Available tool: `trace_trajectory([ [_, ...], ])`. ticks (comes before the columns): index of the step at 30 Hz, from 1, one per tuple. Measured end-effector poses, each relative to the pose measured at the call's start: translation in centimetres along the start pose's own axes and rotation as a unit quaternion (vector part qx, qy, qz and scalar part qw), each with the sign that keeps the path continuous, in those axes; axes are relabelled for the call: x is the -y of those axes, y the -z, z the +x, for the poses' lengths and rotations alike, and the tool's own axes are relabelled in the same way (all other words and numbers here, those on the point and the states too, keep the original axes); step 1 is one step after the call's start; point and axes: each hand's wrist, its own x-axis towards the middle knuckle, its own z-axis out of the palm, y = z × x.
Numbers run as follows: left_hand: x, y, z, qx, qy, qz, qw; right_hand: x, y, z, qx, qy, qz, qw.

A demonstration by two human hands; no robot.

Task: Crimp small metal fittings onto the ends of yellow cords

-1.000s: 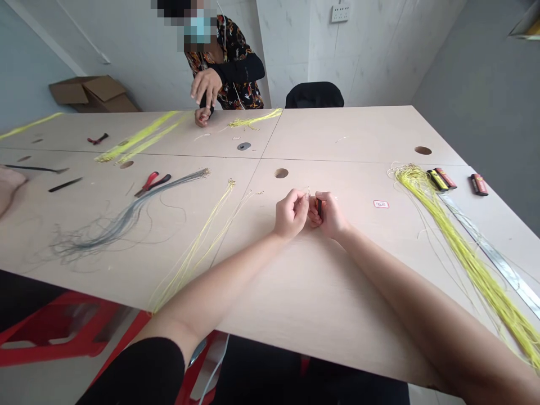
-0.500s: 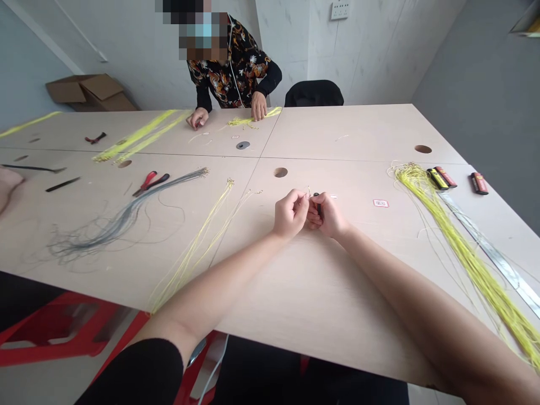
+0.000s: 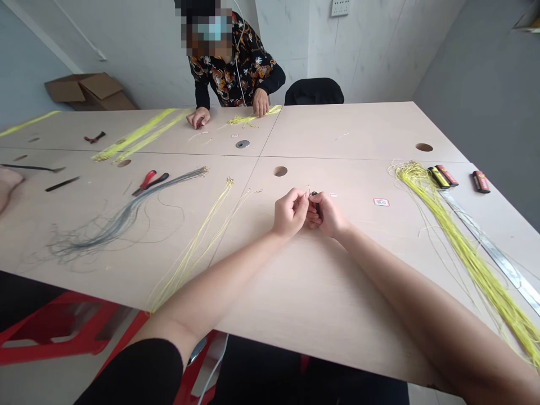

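Note:
Above the middle of the table, my two hands meet fingertip to fingertip. My left hand [image 3: 291,212] is closed in a pinch on a thin strand [image 3: 309,189], whose tip sticks up between the fingers; most of it is hidden. Curled fingers of my right hand [image 3: 331,215] wrap round a small dark tool [image 3: 318,207], mostly covered, so its kind does not show. Left of my hands lie a few yellow wires [image 3: 201,232] with gold-coloured ends. Farther left are a bundle of grey wires [image 3: 137,207] and red-and-black pliers [image 3: 149,181].
At right lie a long yellow wire bundle [image 3: 459,242], a metal strip [image 3: 502,259] and several battery-like cylinders [image 3: 445,175]. A small label [image 3: 381,202] sits near my right hand. Across the table [image 3: 337,132], a person handles yellow wires [image 3: 242,120]. Another person's arm [image 3: 9,183] shows at left.
My hands keep almost the same place and grip. The person across has leaned slightly right, and a dark red object now shows in that person's hand on the left side of the view.

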Motion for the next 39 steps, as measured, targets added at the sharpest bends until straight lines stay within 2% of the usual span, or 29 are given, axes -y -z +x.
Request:
trace_trajectory([
  [31, 0.41, 0.08, -0.07, 0.021, 0.013, -0.012, 1.0, 0.13, 0.13, 0.09, 0.014, -0.026, 0.0, 1.0],
  [35, 0.31, 0.07, -0.02, 0.016, 0.013, -0.014, 1.0, -0.02, 0.14, -0.02, -0.01, 0.009, 0.005, 1.0],
  [39, 0.42, 0.03, 0.0, 0.009, 0.016, -0.011, 1.0, -0.06, 0.31, -0.16, -0.086, 0.112, 0.002, 0.99],
])
